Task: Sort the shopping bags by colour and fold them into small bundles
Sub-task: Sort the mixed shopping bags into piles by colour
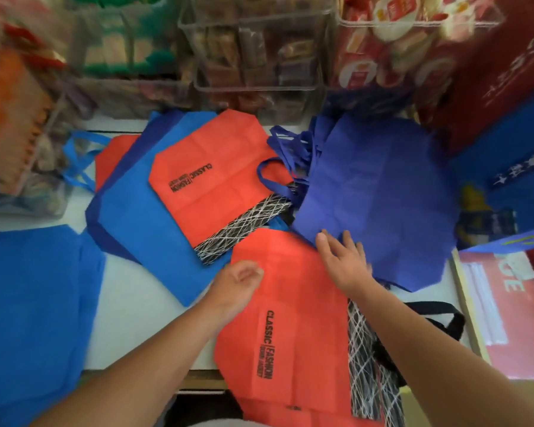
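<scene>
A red-orange bag (293,291) printed "CLASSIC FASHION" lies flat in front of me, hanging over the table's near edge. My left hand (238,282) rests at its left edge with fingers loosely curled; whether it grips the cloth I cannot tell. My right hand (344,260) lies with spread fingers where this bag meets a violet-blue bag (379,192) on the right. A second red-orange bag (216,171) lies on a stack of light blue bags (142,217) at centre left. Another light blue bag (34,297) covers the near left.
Clear plastic bins of packaged goods (253,50) line the back of the white table (130,291). A dark red bag (494,69) and a blue bag (515,161) stand at the right. A pink carton (506,309) lies at the near right.
</scene>
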`<state>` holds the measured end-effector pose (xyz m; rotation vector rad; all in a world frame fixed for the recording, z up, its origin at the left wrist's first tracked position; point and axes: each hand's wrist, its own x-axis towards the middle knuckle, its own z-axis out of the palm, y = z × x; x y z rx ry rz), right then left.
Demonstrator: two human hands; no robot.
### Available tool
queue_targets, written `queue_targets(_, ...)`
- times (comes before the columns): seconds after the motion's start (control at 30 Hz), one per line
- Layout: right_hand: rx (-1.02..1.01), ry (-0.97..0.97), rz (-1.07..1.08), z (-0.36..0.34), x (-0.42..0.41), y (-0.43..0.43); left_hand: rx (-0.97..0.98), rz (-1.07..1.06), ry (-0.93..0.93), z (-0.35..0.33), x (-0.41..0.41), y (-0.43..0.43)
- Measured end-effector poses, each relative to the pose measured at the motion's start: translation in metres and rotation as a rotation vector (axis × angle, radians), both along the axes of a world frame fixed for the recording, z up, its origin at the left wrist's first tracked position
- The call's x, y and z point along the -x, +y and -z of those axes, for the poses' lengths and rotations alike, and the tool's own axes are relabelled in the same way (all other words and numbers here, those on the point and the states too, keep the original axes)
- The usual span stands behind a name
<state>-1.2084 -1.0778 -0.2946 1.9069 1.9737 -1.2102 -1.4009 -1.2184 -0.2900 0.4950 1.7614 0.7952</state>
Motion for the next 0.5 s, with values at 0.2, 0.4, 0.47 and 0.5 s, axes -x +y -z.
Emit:
queue_targets(0.2, -0.024, -0.132, -0.084, 0.028, 0.003, -0.012, 0.044, -0.342, 0.304, 0.003, 0.081, -0.002)
queue_targets(0.4, -0.069, -0.155, -0.084, 0.034, -0.003, 0.003, 0.130, -0.552, 0.126, 0.022, 0.102, 0.017)
queue_targets(0.47, -0.072, -0.161, -0.098, 0.035, -0.010, 0.016, 0.136, -0.585, 0.072, 0.025, 0.103, 0.023)
queue_targets(0.5, -0.058, -0.175, -0.114, 0.034, -0.013, 0.025, 0.136, -0.575, 0.082, 0.025, 0.105, 0.025)
